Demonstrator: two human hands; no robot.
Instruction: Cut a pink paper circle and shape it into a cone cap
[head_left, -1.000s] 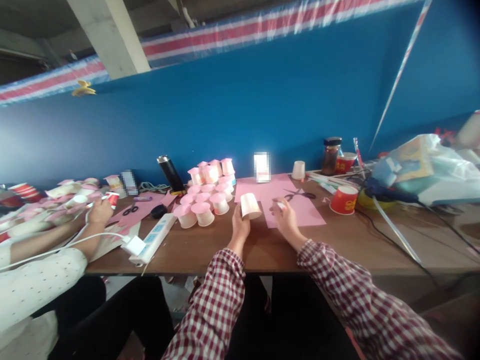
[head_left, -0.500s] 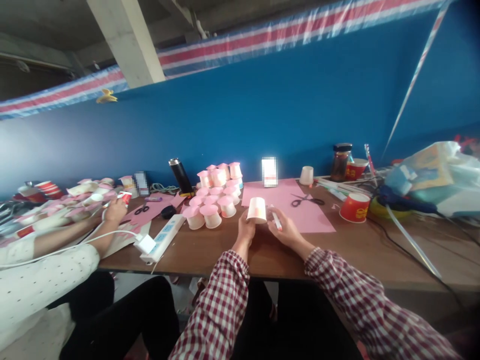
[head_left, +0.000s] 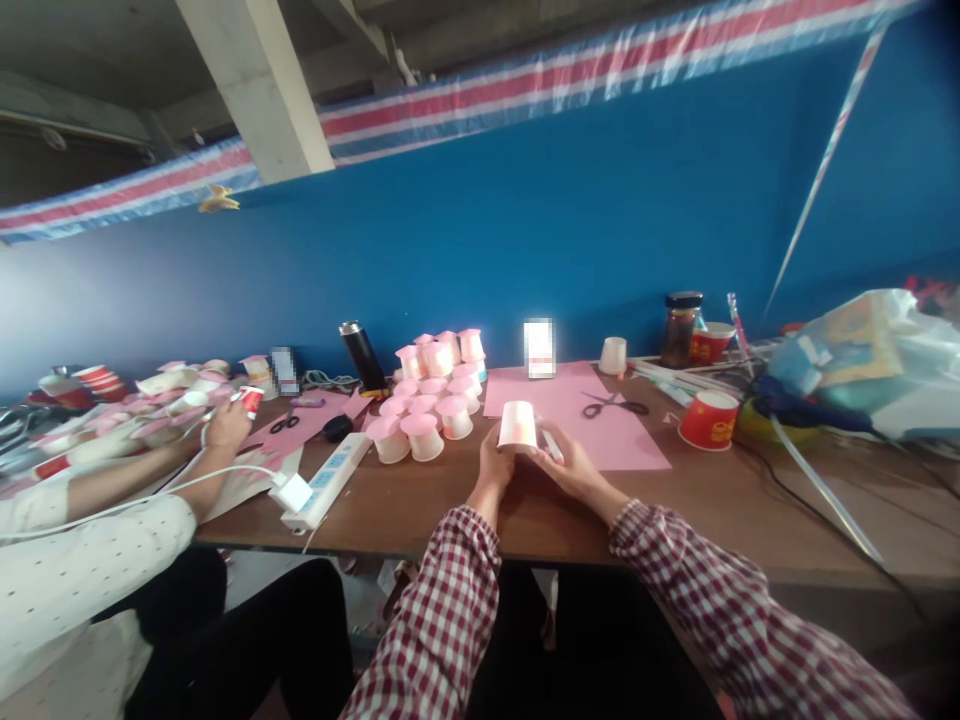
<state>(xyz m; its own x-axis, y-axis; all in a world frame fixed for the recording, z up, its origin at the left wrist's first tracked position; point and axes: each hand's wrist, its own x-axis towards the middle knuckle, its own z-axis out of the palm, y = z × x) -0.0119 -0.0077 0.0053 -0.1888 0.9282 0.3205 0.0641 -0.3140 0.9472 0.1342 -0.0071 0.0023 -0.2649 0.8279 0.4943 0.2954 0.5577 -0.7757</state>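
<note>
The right hand (head_left: pixel 571 468) has come in from over the pink paper (head_left: pixel 630 445), where it was a second ago, to the lower right side of the held cup (head_left: pixel 517 425), which now stands straighter than when it leaned in that frame. The left hand (head_left: pixel 493 468) has its fingers closed round the left side of that cup, holding it above the near part of the brown surface (head_left: pixel 442 505), seemingly base up. The right fingers grip a slim white tube (head_left: pixel 553 446) and reach the cup's edge; whether they press on it, I cannot tell.

As for progress, the group of topped cups (head_left: pixel 422 437) to the left looks finished, each visible one bearing a pink piece on top. The held cup shows no pink piece, so I judge it only partway along. A plain cup (head_left: pixel 613 355), far and to the right, is likewise bare on top. The pink paper lies flat just beyond the hands, with the scissors (head_left: pixel 615 405) resting on it, untouched. Further left, a co-worker's hand (head_left: pixel 226 425) holds a small red-and-white item (head_left: pixel 251 400).
</note>
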